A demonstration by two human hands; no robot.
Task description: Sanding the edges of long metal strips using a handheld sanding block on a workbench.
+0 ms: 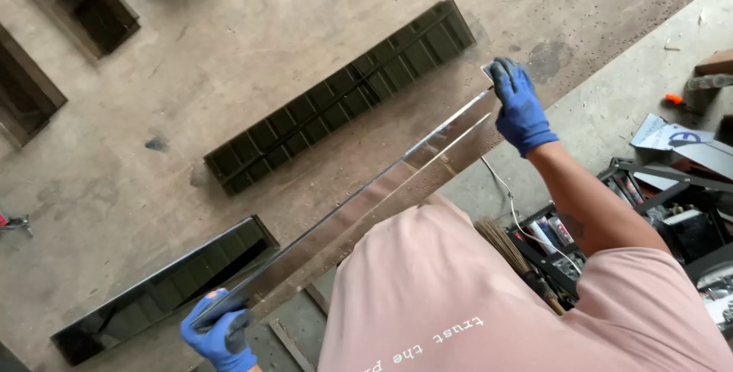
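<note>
Glass strip, long and narrow, is held at both ends above the worn table, running on a diagonal from the near left corner of the view up to the far right. It looks clear and mirror-like along its edges, and I can see the table through it.

The left hand, in a blue glove, is closed around the lower, nearer end, fingers wrapped over the edge. The right hand, gloved the same, grips the far upper end, arm stretched well out from the pink shirt. So the strip's long axis lies between the two hands, and neither is free. The left hand sits closer to the body, the right reaches furthest away.

Whether the strip rests on the table along its length or is lifted clear of it, I cannot tell from here.

Beyond it, lying roughly parallel, is a dark ribbed panel flat on the table. Nearer the left hand lies a dark glossy strip, also roughly parallel, just beside the held end. Off to the right, below the table's edge, a rack holds tools and clutter, with a brush leaning near it.
</note>
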